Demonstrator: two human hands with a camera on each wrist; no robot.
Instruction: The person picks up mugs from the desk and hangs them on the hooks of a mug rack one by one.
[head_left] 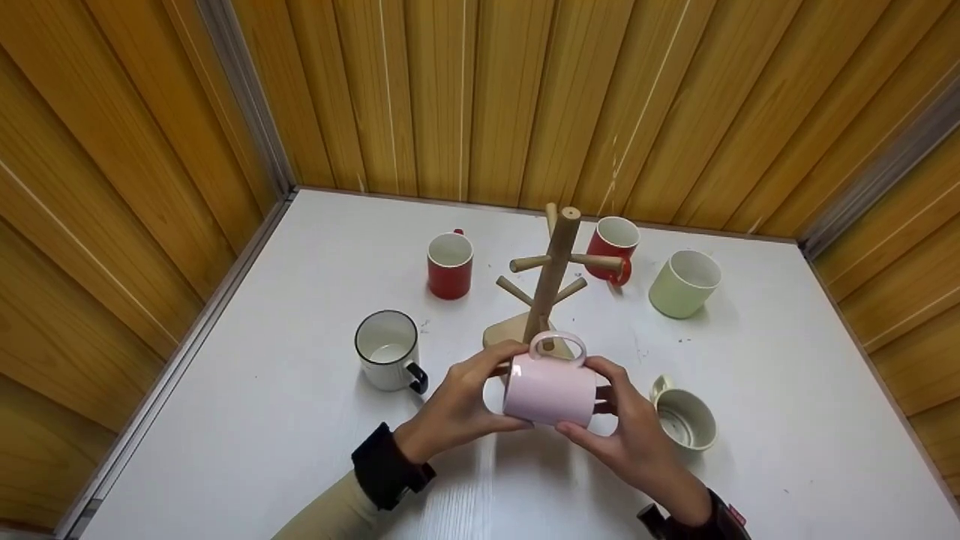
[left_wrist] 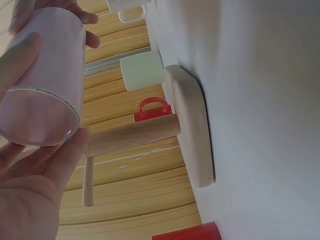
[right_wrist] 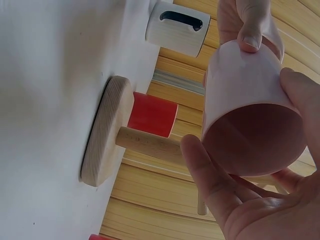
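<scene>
Both hands hold a pink mug (head_left: 551, 390) lying on its side in the air in front of a wooden mug tree (head_left: 551, 277). Its handle points up, toward the tree. My left hand (head_left: 461, 401) grips the left end between thumb and fingers. At the other end, the thumb and fingers of my right hand (head_left: 630, 431) grip the rim. The right wrist view looks into the mug's dark hollow end (right_wrist: 255, 140). In the left wrist view the pink mug (left_wrist: 52, 55) hangs above the table, beside the tree's post (left_wrist: 135, 135).
A white mug with black handle (head_left: 386, 352) stands left, a red mug (head_left: 450, 266) behind it. Another red mug (head_left: 600, 251) and a light green mug (head_left: 684, 285) stand back right. A cream mug (head_left: 686, 420) is beside my right hand. Wood-panelled walls (head_left: 495, 97) enclose the white table (head_left: 300, 300).
</scene>
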